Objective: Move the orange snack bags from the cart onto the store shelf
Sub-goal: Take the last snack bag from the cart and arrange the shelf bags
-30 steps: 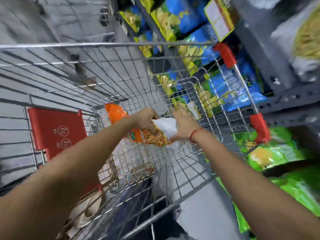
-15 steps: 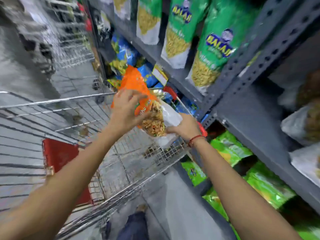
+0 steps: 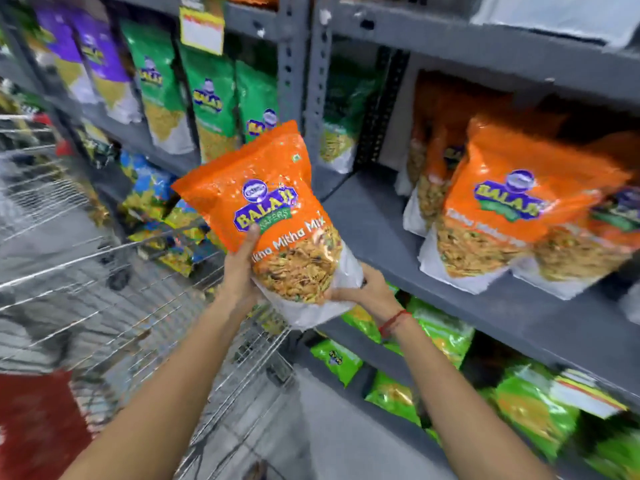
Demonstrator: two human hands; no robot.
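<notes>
Orange snack bag (image 3: 277,216) carried in two hands at mid-frame, above the cart (image 3: 104,258) and just short of the shelf (image 3: 377,223).

We judge the pouch light, soft and crinkly, its glossy film likely slippery and its contents easily crushed; a hold low on the filled part seems safest. The left hand (image 3: 239,268) presses a thumb on the front with fingers hidden behind; the right hand (image 3: 360,289) cups the white bottom corner, fingers curled under. We read "BALAJI WAFERS" and "…Mitha Mix" on the front. To the right, more orange bags (image 3: 519,209) with the same logo stand on the shelf; green bags (image 3: 207,98) at upper left also read "BALAJI". The yellow tag (image 3: 202,29) is illegible.
</notes>
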